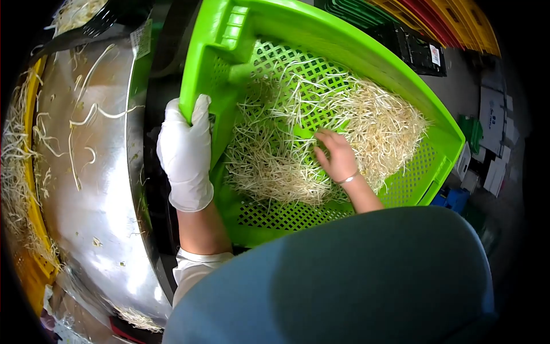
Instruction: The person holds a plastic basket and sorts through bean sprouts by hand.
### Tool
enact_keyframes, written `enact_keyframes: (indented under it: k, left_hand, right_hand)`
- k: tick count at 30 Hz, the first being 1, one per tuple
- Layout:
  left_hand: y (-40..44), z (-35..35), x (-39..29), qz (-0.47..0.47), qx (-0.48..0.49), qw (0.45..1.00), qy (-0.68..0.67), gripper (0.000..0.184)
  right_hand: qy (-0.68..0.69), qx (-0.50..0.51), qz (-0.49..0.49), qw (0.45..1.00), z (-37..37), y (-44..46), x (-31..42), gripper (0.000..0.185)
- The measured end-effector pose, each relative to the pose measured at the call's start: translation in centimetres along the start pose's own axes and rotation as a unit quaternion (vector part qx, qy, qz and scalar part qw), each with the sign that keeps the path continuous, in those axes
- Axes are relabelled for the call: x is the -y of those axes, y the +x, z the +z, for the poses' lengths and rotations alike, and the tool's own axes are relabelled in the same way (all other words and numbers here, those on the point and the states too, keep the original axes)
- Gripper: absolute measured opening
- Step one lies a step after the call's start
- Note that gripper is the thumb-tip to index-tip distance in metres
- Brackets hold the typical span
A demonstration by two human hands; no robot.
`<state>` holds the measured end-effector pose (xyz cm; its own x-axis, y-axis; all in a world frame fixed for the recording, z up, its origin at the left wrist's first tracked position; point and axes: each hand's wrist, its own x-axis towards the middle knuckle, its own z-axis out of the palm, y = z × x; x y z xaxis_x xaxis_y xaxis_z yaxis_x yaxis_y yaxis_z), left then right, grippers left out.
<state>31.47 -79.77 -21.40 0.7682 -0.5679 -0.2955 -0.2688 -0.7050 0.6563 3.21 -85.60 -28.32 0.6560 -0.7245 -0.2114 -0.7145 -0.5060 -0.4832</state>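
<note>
A bright green plastic crate [321,20] with a lattice bottom is tilted in front of me, loose bean sprouts [381,126] heaped at its right and another pile of them at lower left. In a white glove, my left hand [186,150] is closed round the crate's left rim, thumb over the edge. My right hand [337,156], bare with a thin bracelet at the wrist, is down inside the crate between the two heaps. Its thumb and fingers are apart, and no sprouts show in its grasp.
Stray sprouts lie on a shiny metal surface [97,189] at left. Beyond it, a yellow crate edge [33,172] borders more sprouts. Stacked crates [458,23] and a black crate [415,51] stand at upper right, with cardboard boxes [492,120] below.
</note>
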Motion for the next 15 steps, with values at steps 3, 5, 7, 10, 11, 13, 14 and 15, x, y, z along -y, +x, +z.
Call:
enact_keyframes:
  k: [3,5,7,10,11,13,14,15]
  left_hand:
    - [0.2,0.1,-0.2,0.000,-0.003,0.999,0.038,0.032]
    - [0.1,0.0,-0.5,-0.002,0.001,0.999,0.042,0.033]
    - [0.1,-0.1,-0.7,0.001,-0.001,0.999,0.047,0.033]
    - [0.2,-0.1,-0.9,-0.007,0.011,0.999,0.041,0.032]
    - [0.2,-0.1,-0.8,-0.006,0.014,0.999,0.035,0.032]
    - [0.3,0.0,-0.8,-0.006,0.017,0.999,0.028,0.033]
    - [0.3,0.0,-0.9,-0.006,0.018,0.999,0.036,0.033]
    - [0.4,0.0,-0.9,-0.007,0.018,0.999,0.043,0.033]
  right_hand:
    - [0.026,-0.040,0.060,0.997,0.2,-0.4,-0.4,0.027]
    - [0.054,-0.013,0.111,0.992,0.5,0.8,-0.2,0.030]
    - [0.031,0.018,0.115,0.993,0.9,3.2,1.5,0.037]
    - [0.009,-0.058,-0.055,0.997,2.2,4.5,3.8,0.043]
    - [0.009,-0.058,-0.054,0.997,2.2,4.1,4.8,0.043]
    - [-0.003,0.075,-0.023,0.997,2.1,2.8,5.8,0.043]
    - [-0.008,0.120,-0.013,0.993,2.1,2.5,5.8,0.043]
    - [-0.005,0.067,-0.028,0.997,1.9,2.2,4.5,0.043]
